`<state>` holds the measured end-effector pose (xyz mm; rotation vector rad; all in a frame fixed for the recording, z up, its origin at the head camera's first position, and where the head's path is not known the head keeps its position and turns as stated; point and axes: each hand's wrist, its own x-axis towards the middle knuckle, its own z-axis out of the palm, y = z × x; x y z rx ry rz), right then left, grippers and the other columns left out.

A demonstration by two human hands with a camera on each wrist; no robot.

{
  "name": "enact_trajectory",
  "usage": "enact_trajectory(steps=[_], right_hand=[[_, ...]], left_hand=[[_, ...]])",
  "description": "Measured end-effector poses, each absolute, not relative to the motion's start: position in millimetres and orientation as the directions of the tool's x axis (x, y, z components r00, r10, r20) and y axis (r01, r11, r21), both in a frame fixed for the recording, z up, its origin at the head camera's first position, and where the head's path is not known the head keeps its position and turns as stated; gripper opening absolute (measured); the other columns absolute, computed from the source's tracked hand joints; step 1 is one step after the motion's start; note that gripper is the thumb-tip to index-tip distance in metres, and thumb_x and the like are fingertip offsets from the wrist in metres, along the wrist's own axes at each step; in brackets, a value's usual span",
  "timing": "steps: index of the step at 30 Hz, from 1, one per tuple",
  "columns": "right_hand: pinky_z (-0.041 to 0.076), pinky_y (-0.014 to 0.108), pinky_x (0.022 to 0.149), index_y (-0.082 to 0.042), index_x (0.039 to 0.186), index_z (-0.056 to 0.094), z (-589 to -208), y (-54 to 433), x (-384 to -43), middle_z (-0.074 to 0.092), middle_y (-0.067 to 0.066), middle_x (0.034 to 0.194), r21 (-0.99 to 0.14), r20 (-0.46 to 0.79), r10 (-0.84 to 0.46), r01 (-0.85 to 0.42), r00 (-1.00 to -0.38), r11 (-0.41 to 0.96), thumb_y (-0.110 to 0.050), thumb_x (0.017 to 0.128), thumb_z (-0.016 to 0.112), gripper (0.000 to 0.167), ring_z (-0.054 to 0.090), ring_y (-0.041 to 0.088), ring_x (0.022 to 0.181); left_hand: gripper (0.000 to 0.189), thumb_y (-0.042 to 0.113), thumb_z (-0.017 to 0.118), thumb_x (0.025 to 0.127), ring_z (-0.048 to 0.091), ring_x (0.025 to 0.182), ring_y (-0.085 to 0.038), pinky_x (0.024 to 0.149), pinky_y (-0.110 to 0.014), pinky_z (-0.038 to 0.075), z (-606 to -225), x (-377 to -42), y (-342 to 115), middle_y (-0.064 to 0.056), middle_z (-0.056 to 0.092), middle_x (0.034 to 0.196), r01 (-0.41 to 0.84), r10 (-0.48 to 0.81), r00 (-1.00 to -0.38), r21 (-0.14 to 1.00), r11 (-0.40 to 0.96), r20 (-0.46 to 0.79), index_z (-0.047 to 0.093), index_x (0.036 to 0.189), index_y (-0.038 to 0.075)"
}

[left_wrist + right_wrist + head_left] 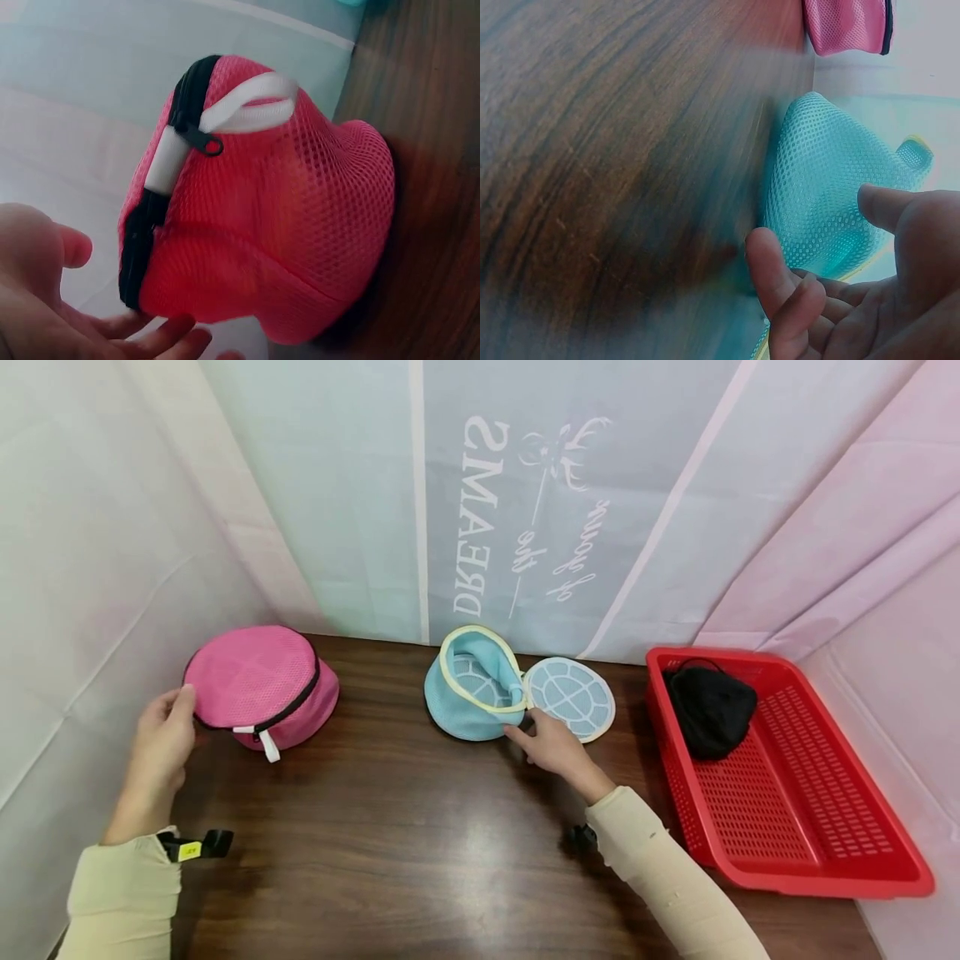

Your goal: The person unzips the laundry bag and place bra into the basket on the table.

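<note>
At the left stands a pink mesh laundry bag (255,672), round, its lid down, with a black zip and a white loop (259,105). My left hand (165,727) is at the lid's left edge; in the left wrist view its thumb is apart from the bag and its fingers lie by the rim. In the middle, a light-blue mesh laundry bag (457,714) with yellow trim has its lid (570,696) folded back to the right, its mouth uncovered. My right hand (553,745) is at that bag's near right side, thumb against the mesh (832,180), fingers loosely bent.
A red plastic basket (817,877) stands at the right, with a black cloth item (711,710) in its far left corner. Printed cloth (360,510) hangs behind the dark wooden table (390,860). Pale cloth walls flank both sides.
</note>
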<state>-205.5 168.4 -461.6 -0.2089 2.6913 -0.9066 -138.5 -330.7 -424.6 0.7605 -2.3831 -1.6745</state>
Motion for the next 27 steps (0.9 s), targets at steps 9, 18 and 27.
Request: enact_trajectory(steps=[9,18,27], right_hand=[[0.049,0.034,0.06,-0.005,0.124,0.058,-460.5,168.0,-204.9,0.064,0.003,0.07,-0.604,-0.237,-0.226,-0.04,-0.945,0.796,-0.048,0.1,0.062,0.05,0.06,0.017,0.059],[0.05,0.034,0.061,-0.005,0.122,0.059,-464.5,169.0,-205.3,0.065,0.004,0.072,-0.613,-0.241,-0.228,-0.034,-0.943,0.79,-0.05,0.099,0.061,0.05,0.061,0.017,0.059],[0.05,0.034,0.063,-0.004,0.129,0.057,-463.8,170.3,-206.8,0.064,0.004,0.07,-0.613,-0.238,-0.25,-0.054,-0.938,0.788,-0.048,0.101,0.06,0.052,0.061,0.016,0.059]], left_hand=[[0.047,0.027,0.044,0.108,0.061,0.082,0.002,0.06,-0.03,0.06,-438.2,-135.8,-334.7,0.001,0.048,0.108,-0.148,-0.326,-0.934,0.989,-0.028,-0.149,0.034,0.14,-0.007],[0.06,0.019,0.041,0.109,0.058,0.059,-0.007,0.049,-0.028,0.056,-435.9,-135.6,-335.6,0.016,0.054,0.091,-0.184,-0.315,-0.941,0.966,0.182,-0.12,0.017,0.148,-0.018],[0.055,0.02,0.04,0.108,0.055,0.046,-0.009,0.047,-0.025,0.053,-430.1,-133.7,-336.1,0.023,0.055,0.078,-0.215,-0.288,-0.951,0.91,0.354,-0.113,0.026,0.144,-0.02]])
